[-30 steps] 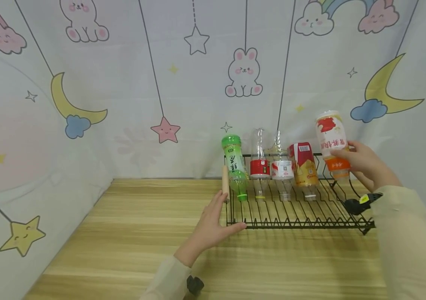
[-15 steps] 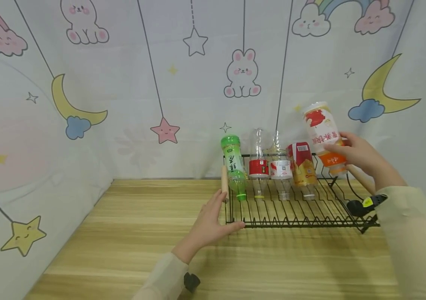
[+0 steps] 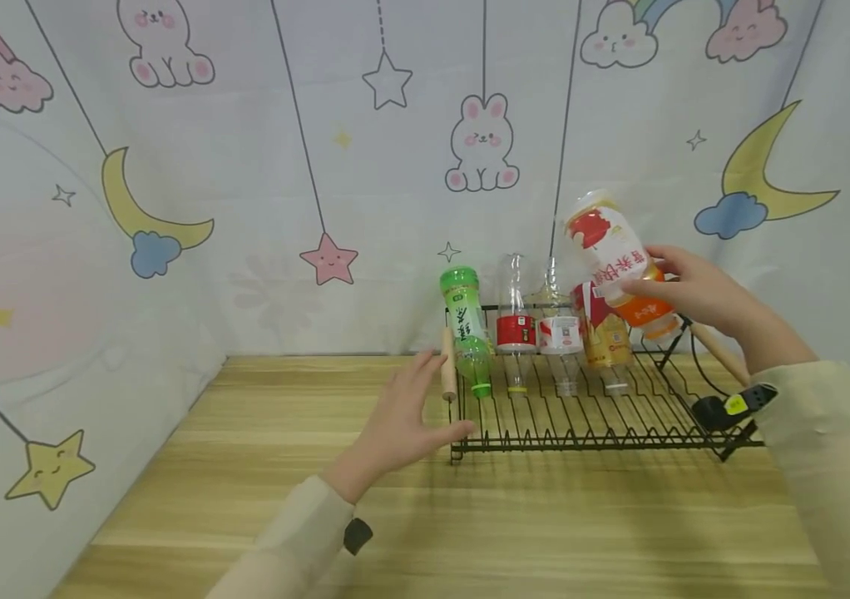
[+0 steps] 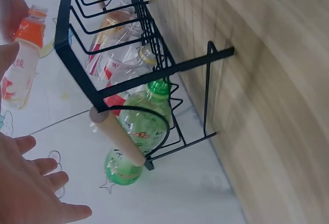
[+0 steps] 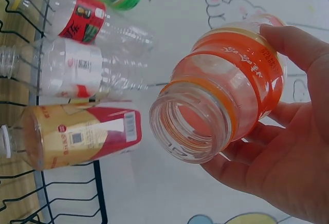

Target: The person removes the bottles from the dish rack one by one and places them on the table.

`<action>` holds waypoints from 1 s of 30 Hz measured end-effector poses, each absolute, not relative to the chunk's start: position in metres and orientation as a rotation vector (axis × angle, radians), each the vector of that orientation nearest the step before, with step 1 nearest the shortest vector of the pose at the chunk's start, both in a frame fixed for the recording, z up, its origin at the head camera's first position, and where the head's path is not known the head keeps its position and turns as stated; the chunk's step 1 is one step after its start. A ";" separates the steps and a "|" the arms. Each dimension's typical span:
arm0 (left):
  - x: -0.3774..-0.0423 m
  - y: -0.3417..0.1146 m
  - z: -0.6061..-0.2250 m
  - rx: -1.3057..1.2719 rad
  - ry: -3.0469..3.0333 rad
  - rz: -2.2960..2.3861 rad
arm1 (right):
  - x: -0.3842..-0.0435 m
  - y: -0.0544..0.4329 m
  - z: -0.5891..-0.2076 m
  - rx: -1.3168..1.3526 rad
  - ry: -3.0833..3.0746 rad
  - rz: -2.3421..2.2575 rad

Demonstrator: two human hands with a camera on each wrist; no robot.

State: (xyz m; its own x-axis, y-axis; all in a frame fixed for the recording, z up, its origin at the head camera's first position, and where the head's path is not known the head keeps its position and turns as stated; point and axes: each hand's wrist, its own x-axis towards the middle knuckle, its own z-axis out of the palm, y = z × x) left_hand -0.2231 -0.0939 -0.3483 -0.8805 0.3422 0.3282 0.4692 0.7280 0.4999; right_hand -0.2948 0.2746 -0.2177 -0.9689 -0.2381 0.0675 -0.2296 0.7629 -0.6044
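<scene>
My right hand [image 3: 713, 304] grips a plastic bottle [image 3: 612, 254] with a white and orange label, tilted with its mouth downward. In the right wrist view that open mouth shows no cap. The bottle is held above the black wire rack [image 3: 605, 445], in front of a red and gold bottle [image 3: 607, 345]. My left hand [image 3: 391, 424] has its fingers spread beside the wooden handle [image 3: 448, 378] at the rack's left end. In the left wrist view, a gap separates these fingers from the handle.
Upside-down in the rack lean a green bottle [image 3: 462, 312], a clear bottle with a red label [image 3: 516, 331] and a clear one with a white label [image 3: 561, 334]. A second wooden handle [image 3: 720, 353] is at the right end. Behind hangs a patterned cloth [image 3: 260, 166].
The right hand has carried the bottle leftward, and its base has risen and tipped further left. My left hand has come away from the rack, down and to the left.
</scene>
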 end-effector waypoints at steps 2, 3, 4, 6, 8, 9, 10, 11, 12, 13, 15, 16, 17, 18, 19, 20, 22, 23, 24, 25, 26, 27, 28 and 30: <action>-0.223 -0.096 -0.343 -0.674 -2.699 -0.792 | -0.292 0.268 -0.214 -0.419 2.944 -0.977; -0.223 -0.097 -0.341 -0.687 -2.688 -0.754 | -0.290 0.265 -0.213 -0.433 2.948 -0.968; -0.222 -0.097 -0.338 -0.706 -2.674 -0.720 | -0.288 0.262 -0.212 -0.447 2.952 -0.964; -0.221 -0.099 -0.334 -0.740 -2.632 -0.646 | -0.285 0.255 -0.210 -0.464 2.951 -0.969; -0.220 -0.099 -0.329 -0.785 -2.573 -0.590 | -0.282 0.249 -0.210 -0.477 2.954 -0.970; -0.220 -0.100 -0.327 -0.809 -2.539 -0.560 | -0.281 0.246 -0.209 -0.486 2.951 -0.976; -0.219 -0.100 -0.325 -0.828 -2.511 -0.530 | -0.279 0.242 -0.209 -0.491 2.949 -0.980; -0.219 -0.101 -0.322 -0.844 -2.488 -0.502 | -0.278 0.239 -0.208 -0.499 2.945 -0.982; -0.218 -0.101 -0.320 -0.862 -2.465 -0.479 | -0.276 0.237 -0.208 -0.510 2.945 -0.979; -0.218 -0.101 -0.317 -0.879 -2.439 -0.456 | -0.275 0.234 -0.208 -0.524 2.944 -0.975; -0.217 -0.101 -0.312 -0.901 -2.403 -0.409 | -0.272 0.228 -0.207 -0.556 2.934 -0.969; -0.217 -0.101 -0.310 -0.909 -2.392 -0.385 | -0.270 0.226 -0.207 -0.572 2.929 -0.961; -0.217 -0.100 -0.307 -0.918 -2.379 -0.365 | -0.268 0.223 -0.207 -0.593 2.921 -0.958; -0.216 -0.100 -0.304 -0.925 -2.365 -0.346 | -0.267 0.221 -0.207 -0.612 2.913 -0.953; -0.216 -0.100 -0.302 -0.931 -2.352 -0.330 | -0.265 0.218 -0.207 -0.632 2.908 -0.944; -0.216 -0.100 -0.300 -0.936 -2.343 -0.312 | -0.263 0.216 -0.207 -0.652 2.896 -0.945; -0.216 -0.099 -0.295 -0.943 -2.327 -0.276 | -0.259 0.211 -0.207 -0.685 2.890 -0.927; -0.215 -0.099 -0.294 -0.948 -2.320 -0.267 | -0.257 0.209 -0.208 -0.702 2.889 -0.918; -0.215 -0.099 -0.292 -0.951 -2.314 -0.254 | -0.255 0.207 -0.208 -0.718 2.893 -0.906; -0.214 -0.098 -0.290 -0.954 -2.308 -0.242 | -0.253 0.204 -0.208 -0.735 2.894 -0.898; -0.214 -0.098 -0.289 -0.959 -2.303 -0.232 | -0.251 0.202 -0.209 -0.746 2.892 -0.892; -0.213 -0.097 -0.288 -0.965 -2.297 -0.224 | -0.249 0.200 -0.210 -0.750 2.894 -0.881; -0.212 -0.097 -0.287 -0.973 -2.290 -0.215 | -0.247 0.199 -0.211 -0.754 2.891 -0.878; -0.210 -0.095 -0.285 -0.992 -2.267 -0.205 | -0.244 0.195 -0.212 -0.747 2.876 -0.876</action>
